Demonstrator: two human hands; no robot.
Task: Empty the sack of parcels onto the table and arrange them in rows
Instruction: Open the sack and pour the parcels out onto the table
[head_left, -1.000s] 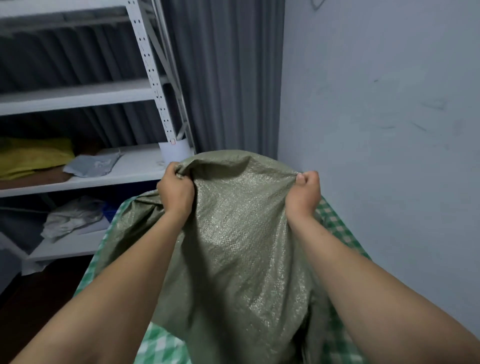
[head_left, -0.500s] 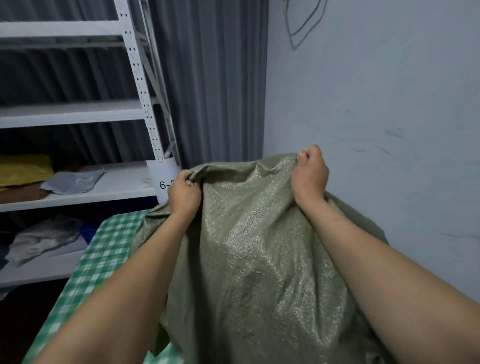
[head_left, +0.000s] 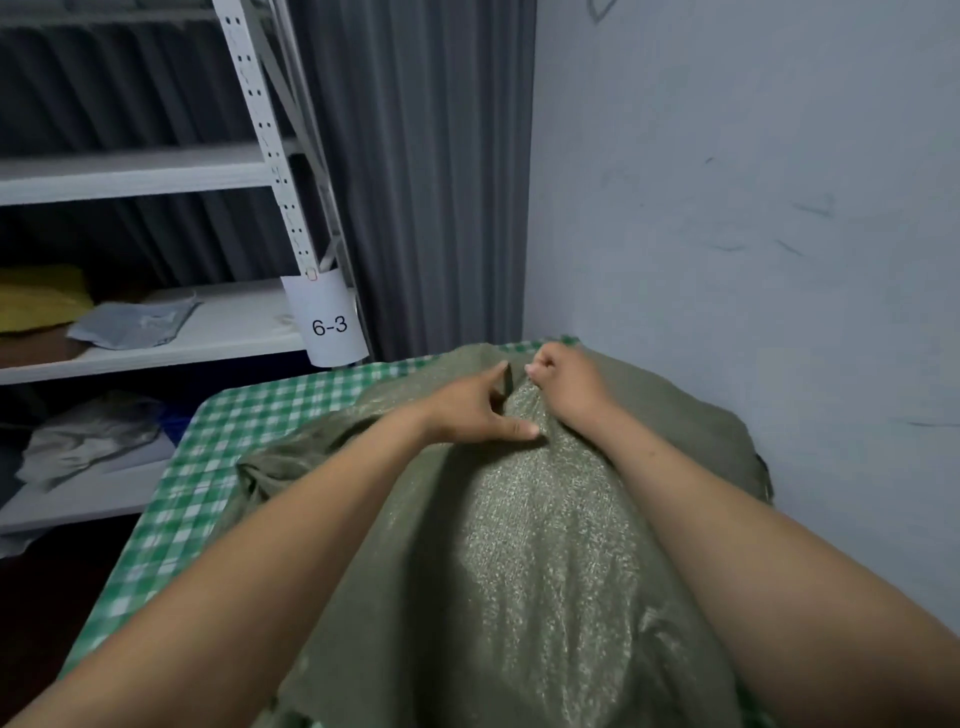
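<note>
Sack: the green woven sack (head_left: 530, 519) lies bulging on the bench (head_left: 218, 447), covering most of its checked cloth, under both forearms.
Left grip: the left hand (head_left: 467, 410) is spread wide, thumb and forefinger apart, resting on the fabric and holding nothing.
Right grip: the right hand (head_left: 566, 384), just beside the left, is fisted on a bunch of fabric at the sack's far end.
Parcels: none visible; presumably inside.
Step well done: likely best for the left hand to regrip beside the right, then lift that end high and shake so the contents slide toward the person without spilling off the bench.
Writing: a white tag (head_left: 327, 325) on the shelf post beyond the left grip reads "6-3".
</note>
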